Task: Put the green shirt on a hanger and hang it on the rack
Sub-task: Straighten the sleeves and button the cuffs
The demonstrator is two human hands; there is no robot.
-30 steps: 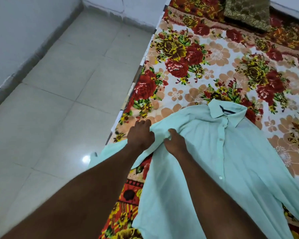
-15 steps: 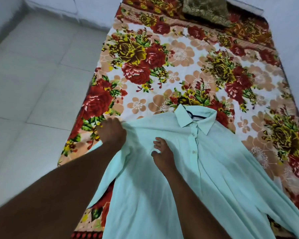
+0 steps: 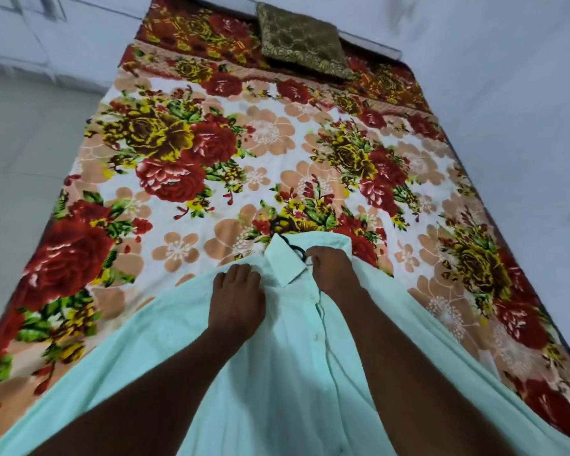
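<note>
Both hands now nearer collar

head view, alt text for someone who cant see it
Two bare hands, left hand and right hand, press at the collar of a pale green shirt spread on a floral bedsheet. A dark hanger hook pokes past the collar.

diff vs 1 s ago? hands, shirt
Both hands moved from the shirt's left shoulder area to its neck. The right hand now pinches at the dark hanger hook by the collar; the left hand presses flat beside the collar. The green shirt stays spread, buttoned, on the floral bedsheet; the pillow is unmoved.
</note>
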